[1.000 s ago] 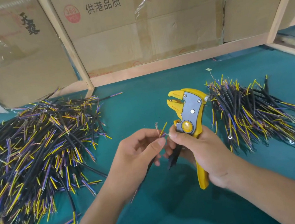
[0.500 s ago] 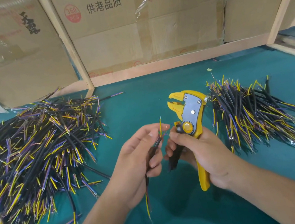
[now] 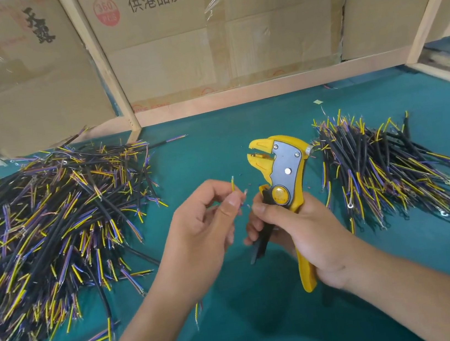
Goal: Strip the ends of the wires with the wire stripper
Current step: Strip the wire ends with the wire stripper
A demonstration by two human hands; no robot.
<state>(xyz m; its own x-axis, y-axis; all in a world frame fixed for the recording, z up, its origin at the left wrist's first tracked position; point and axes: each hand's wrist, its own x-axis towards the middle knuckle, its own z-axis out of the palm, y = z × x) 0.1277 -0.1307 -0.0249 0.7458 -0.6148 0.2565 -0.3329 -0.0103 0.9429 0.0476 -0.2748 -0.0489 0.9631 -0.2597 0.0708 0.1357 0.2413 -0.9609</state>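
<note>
Head view: my left hand (image 3: 200, 228) pinches one cable, its yellow wire end (image 3: 233, 183) poking up, apart from the tool. My right hand (image 3: 304, 225) grips the yellow wire stripper (image 3: 282, 174), mouth agape. Next, I reckon: feed that end in, squeeze.

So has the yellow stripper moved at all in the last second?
Barely. The stripper stays upright in the right hand, level with the near edge of the right wire pile, as before.

"供港品质" (and "360") on cardboard box (image 3: 200, 43)
</note>
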